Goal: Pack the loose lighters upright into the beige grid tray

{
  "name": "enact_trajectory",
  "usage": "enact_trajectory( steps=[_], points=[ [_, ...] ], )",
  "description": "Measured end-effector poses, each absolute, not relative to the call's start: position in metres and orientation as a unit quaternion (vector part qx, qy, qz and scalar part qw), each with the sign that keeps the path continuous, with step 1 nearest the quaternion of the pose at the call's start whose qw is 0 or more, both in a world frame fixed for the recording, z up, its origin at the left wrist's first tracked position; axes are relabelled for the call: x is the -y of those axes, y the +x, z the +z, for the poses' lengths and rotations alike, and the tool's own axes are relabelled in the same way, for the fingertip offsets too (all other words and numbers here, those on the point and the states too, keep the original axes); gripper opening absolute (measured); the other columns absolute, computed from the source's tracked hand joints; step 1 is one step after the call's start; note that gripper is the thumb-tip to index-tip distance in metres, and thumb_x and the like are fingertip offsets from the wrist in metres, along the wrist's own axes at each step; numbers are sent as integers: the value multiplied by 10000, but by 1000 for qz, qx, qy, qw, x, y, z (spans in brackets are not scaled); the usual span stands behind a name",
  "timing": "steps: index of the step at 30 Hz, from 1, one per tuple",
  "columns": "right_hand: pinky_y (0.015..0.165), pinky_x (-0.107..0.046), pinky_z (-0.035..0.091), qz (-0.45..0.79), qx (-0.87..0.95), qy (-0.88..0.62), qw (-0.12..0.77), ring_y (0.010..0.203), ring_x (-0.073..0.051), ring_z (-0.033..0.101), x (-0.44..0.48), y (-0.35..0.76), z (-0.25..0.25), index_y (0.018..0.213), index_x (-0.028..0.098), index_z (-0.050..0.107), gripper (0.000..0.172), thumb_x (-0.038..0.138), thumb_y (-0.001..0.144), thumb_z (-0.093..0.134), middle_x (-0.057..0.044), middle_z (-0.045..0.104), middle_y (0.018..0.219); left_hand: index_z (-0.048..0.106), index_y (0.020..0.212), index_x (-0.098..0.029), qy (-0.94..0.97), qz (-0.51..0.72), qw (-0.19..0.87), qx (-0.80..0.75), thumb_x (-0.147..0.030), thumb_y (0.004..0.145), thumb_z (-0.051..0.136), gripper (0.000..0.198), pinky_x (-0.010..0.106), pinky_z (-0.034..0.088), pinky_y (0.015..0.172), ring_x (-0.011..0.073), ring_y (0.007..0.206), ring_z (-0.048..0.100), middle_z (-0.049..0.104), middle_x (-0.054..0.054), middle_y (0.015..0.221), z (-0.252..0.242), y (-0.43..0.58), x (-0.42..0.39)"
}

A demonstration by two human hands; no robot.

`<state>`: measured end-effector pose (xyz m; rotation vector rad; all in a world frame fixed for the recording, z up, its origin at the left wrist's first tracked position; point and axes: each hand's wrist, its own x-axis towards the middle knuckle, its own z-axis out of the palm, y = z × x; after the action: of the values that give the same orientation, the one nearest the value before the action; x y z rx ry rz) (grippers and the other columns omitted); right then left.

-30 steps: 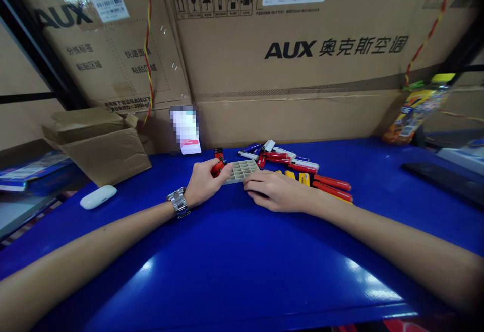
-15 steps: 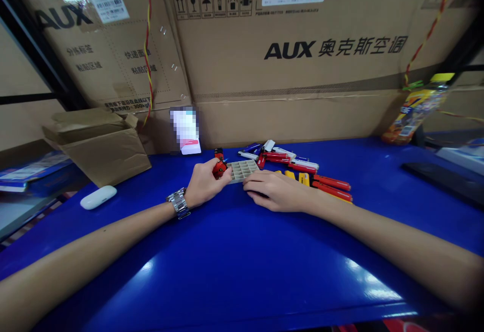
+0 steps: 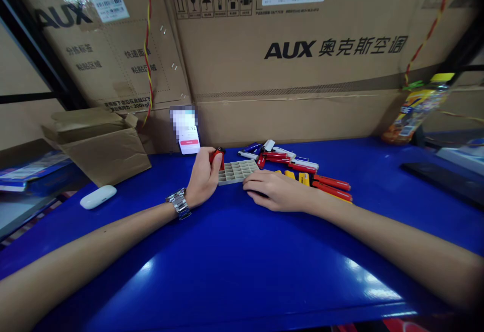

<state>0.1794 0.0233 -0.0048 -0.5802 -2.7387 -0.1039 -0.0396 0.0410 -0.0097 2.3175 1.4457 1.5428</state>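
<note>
My left hand (image 3: 203,178), with a metal watch on its wrist, is closed round a small red lighter (image 3: 217,155) and holds it upright at the left edge of a grey grid tray (image 3: 238,171). The tray lies flat on the blue table (image 3: 242,251). To the tray's right, my right hand (image 3: 274,191) rests palm down on the table, fingers curled, fingertips touching the tray's near right corner. A heap of red, white, blue and yellow lighters (image 3: 298,166) lies just behind and to the right of that hand.
Big AUX cardboard cartons (image 3: 287,55) wall off the back of the table. An open small carton (image 3: 98,145) and a white case (image 3: 98,197) sit at the left. A phone (image 3: 186,131) leans on the cartons. A bottle (image 3: 416,110) stands at the right.
My left hand has turned and lifted the red lighter from lying over the tray's left corner to standing upright at its left edge. My right hand has stayed put.
</note>
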Motion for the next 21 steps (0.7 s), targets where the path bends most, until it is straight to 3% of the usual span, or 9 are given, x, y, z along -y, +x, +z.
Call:
enact_trajectory(
  steps=[3, 8, 16, 21],
  points=[
    [834, -346, 466, -34, 964, -206, 166, 919, -188, 571, -24, 179, -6, 997, 122, 632, 247, 195, 910, 412, -104, 638, 960, 481, 960, -192, 726, 507, -45, -463, -332, 921, 403, 165, 336, 426, 731, 193, 851, 526, 552, 70, 919, -10, -42, -46],
    [847, -349, 464, -35, 964, -206, 165, 940, -191, 571, -24, 179, -6, 1012, 118, 633, 264, 205, 918, 402, -109, 641, 968, 466, 937, -200, 727, 501, 23, -469, -306, 938, 393, 129, 269, 400, 599, 132, 647, 524, 565, 2, 748, -7, -43, -45],
    [825, -346, 471, -39, 962, -205, 175, 914, -187, 577, -23, 180, -6, 996, 127, 635, 247, 197, 910, 414, -105, 645, 962, 388, 768, -210, 761, 412, -15, -501, -236, 897, 446, 144, 275, 292, 522, 122, 527, 440, 492, -27, 632, -8, -41, -44],
    [829, -344, 468, -35, 963, -205, 169, 926, -190, 577, -23, 180, -5, 1005, 118, 634, 259, 203, 914, 407, -110, 644, 969, 340, 756, -218, 754, 380, -11, -535, -199, 890, 430, 163, 269, 258, 507, 131, 514, 414, 465, -31, 612, -8, -41, -43]
  ],
)
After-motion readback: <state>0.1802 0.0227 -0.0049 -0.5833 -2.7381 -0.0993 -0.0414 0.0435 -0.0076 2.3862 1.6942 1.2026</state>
